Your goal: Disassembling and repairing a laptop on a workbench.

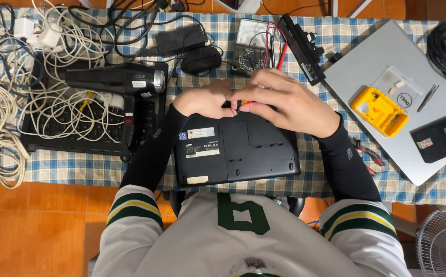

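Person had a small black laptop (237, 149) flipped belly-up on the checked tablecloth (79, 166), right at the near edge of the table. Both hands met over its far edge. The left hand (202, 100) was balled up, fingers curled tight together; couldn't tell if it pinched anything. The right hand (289, 102) had its fingers bunched around a slim screwdriver (245, 102) with an orange bit of handle poking out, tip hidden between the hands.

What could've gone wrong, imo: the driver looked tiny and the grip was crowded, so a slip off the screw head could've chewed it up or scratched the case. A loose screw could also have vanished into that cloth pattern or rolled off the near edge. The cable tangle (53, 102) sat close to the left elbow, easy to snag.

Labels: the laptop's underside carried a pale rectangular sticker near the top left, a small blue-and-white square one just left of it, a white strip below that, and a tan patch at the bottom left corner. A yellow bit case (379, 110) with a clear lid lay on the closed silver laptop (366, 61) to the right, next to a black pouch (439, 138) with a small pale tag.
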